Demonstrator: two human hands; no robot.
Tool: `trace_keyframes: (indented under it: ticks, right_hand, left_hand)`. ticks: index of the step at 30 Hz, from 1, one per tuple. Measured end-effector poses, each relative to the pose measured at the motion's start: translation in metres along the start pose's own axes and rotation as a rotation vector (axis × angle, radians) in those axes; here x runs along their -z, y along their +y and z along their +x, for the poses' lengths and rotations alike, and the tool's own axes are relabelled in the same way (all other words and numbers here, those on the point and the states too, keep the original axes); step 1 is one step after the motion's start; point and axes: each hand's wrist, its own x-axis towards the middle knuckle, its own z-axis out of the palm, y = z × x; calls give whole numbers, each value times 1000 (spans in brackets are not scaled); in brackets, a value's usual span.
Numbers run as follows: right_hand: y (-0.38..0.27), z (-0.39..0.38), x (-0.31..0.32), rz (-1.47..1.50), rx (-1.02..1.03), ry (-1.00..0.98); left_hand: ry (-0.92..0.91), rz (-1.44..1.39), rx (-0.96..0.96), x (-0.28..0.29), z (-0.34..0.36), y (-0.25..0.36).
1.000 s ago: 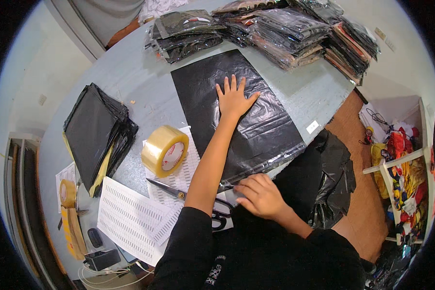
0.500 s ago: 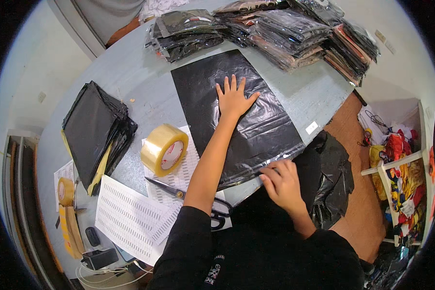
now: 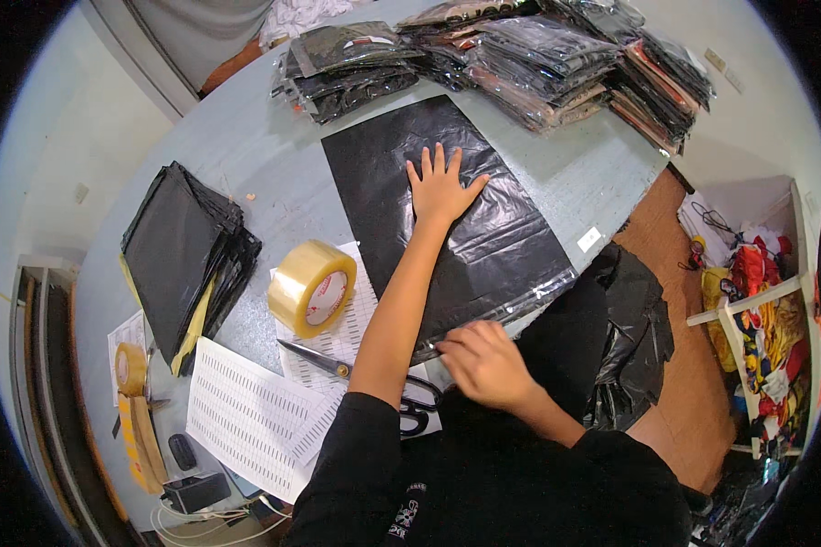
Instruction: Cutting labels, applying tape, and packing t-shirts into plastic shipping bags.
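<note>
A black plastic mailing bag [image 3: 388, 169] lies flat and slanted on the table, its near edge a shiny strip at the table's edge. My left hand [image 3: 441, 191] presses on its upper middle, palm down with fingers spread. Down at the near edge, toward its left end, is my right hand [image 3: 488, 366]. Its fingers are curled together against the strip; whatever is between them is hidden. Left of my left forearm stand a large roll of clear tape [image 3: 312, 288] and black-handled scissors [image 3: 328, 362], partly under that arm.
A stack of black bags [image 3: 178, 251] lies on the left, near printed sheets [image 3: 242, 401]. A smaller tape roll [image 3: 129, 366] and a black box with cables [image 3: 196, 490] sit lower left. Packed garments [image 3: 538, 64] pile up at the back. Black plastic [image 3: 634, 337] hangs right, beside a shelf of coloured cloth [image 3: 771, 337].
My right hand has slid left along the bag's near edge, and its fingers are more curled. My left hand stays spread on the bag.
</note>
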Motion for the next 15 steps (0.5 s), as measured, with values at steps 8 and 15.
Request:
trace_keyframes:
  ticks: [8,15]
  right_hand:
    - [62,-19,49,-209,-197,269]
    - [93,-27,68,-330,-341,412]
  left_hand:
    - [22,-26,-21,1,1,0]
    - [-27,-15,-27,3,5,1]
